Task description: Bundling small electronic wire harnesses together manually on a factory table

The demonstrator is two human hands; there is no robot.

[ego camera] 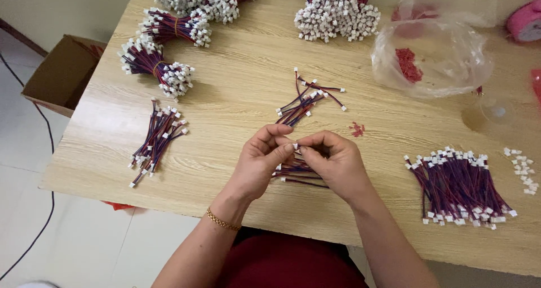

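Note:
My left hand [260,163] and my right hand [334,163] meet above the wooden table [236,91], fingertips pinched together on a small white connector [294,146] of a short red-and-blue wire. More such wires lie in a small bunch under my hands [293,177]. A loose scatter of the same wires [304,103] sits just beyond my fingers. A gold bracelet is on my left wrist.
A flat pile of wires [459,186] lies at right, another [158,138] at left. Banded bundles [155,65] and a heap of connectors [337,12] sit at the back. A clear bag with red bits [431,60], loose white connectors [524,169], a cardboard box [62,74] on the floor.

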